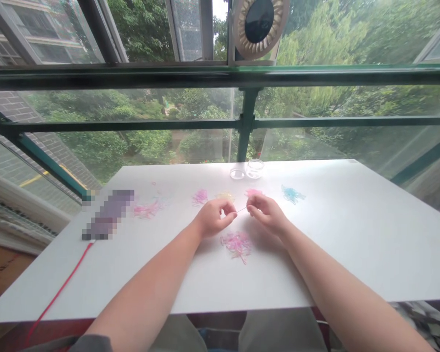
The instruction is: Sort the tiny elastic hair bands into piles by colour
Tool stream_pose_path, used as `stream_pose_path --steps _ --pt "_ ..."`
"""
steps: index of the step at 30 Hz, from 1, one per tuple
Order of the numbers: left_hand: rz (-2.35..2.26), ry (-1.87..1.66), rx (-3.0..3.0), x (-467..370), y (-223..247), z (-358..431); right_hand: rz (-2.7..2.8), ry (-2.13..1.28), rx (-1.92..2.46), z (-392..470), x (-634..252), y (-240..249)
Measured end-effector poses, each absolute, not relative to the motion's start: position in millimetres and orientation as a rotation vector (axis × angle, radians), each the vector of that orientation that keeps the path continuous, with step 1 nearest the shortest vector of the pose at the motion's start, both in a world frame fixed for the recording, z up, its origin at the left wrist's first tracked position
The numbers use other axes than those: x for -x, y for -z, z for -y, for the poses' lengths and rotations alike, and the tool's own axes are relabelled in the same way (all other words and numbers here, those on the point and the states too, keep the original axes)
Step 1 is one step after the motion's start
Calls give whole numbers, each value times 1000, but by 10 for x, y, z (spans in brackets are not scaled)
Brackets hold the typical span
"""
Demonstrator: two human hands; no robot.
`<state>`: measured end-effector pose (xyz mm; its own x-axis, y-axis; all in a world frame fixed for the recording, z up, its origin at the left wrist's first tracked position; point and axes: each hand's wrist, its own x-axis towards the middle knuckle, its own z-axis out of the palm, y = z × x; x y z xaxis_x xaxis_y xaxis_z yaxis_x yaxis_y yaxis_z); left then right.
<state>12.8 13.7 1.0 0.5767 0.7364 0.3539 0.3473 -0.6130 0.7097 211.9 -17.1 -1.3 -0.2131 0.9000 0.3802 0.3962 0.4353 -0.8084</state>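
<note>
Over the middle of the white table [352, 234], my left hand [216, 215] and my right hand [266, 212] pinch the two ends of a thin pinkish rubber band [242, 209], which spans the small gap between them. Just below my hands lies a mixed pile of pink and purple rubber bands [237, 244]. Beyond them sit sorted heaps: purple bands [200, 196], yellow bands [225, 196], pink bands [254, 192] and blue bands [292, 193]. My hands partly cover the yellow and pink heaps.
A looser pinkish heap of bands [146, 209] lies to the left, near a blurred-out dark device [110, 214] with a red cable [66, 278]. A round clear container [255, 169] and a clear lid [237, 173] stand at the back edge, before the windows.
</note>
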Motion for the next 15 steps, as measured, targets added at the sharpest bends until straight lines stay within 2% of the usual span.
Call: stream_pose_path --steps 5,15 --pt "-874 -837 -2203 -125 12 -137 1890 -698 1157 204 -2046 26" --pt "-929 -836 -2215 -97 32 -173 1738 -708 1177 122 -2159 25"
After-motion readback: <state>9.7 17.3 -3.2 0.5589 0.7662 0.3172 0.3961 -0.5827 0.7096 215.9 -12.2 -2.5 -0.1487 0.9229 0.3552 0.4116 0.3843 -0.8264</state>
